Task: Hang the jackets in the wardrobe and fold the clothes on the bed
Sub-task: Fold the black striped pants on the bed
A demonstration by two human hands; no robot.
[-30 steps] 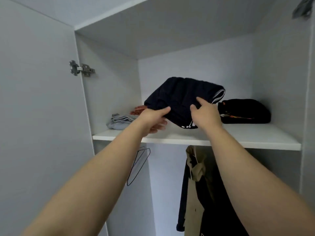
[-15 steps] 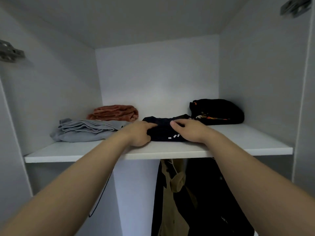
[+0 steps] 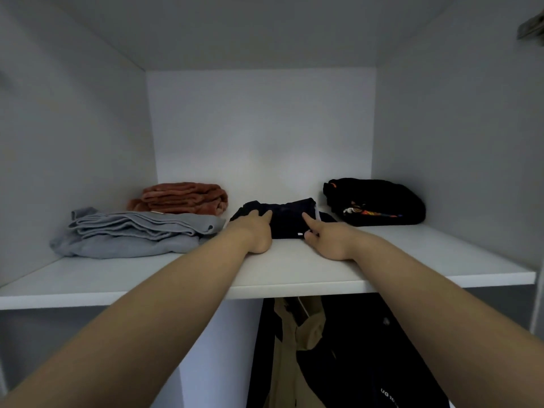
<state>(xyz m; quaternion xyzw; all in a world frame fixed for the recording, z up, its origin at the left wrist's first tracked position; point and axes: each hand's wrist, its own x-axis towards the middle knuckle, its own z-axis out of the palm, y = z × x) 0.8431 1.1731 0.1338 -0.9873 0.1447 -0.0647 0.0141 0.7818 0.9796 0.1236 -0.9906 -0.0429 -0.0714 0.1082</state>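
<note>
Navy garment (image 3: 284, 220) lies centred on shelf (image 3: 294, 270) between grey stack (image 3: 132, 234) and black bundle (image 3: 376, 201), bare board along its near edge; left grip (image 3: 254, 231) rests flat-fingered on it, right grip (image 3: 329, 241) touches it with index finger, hold unclear.

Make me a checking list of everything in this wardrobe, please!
Surface: white shelf, holding four folded piles.
Job's things: navy folded garment in the middle; jackets hanging below the shelf.
Clutter: grey pile front left, rust pile behind it, black pile on the right.
Hands: left hand rests fingers on the navy garment; right hand touches it with its forefinger, other fingers curled.
Cables: nothing seen.
Surroundings: white wardrobe walls; hinge top right.
</note>
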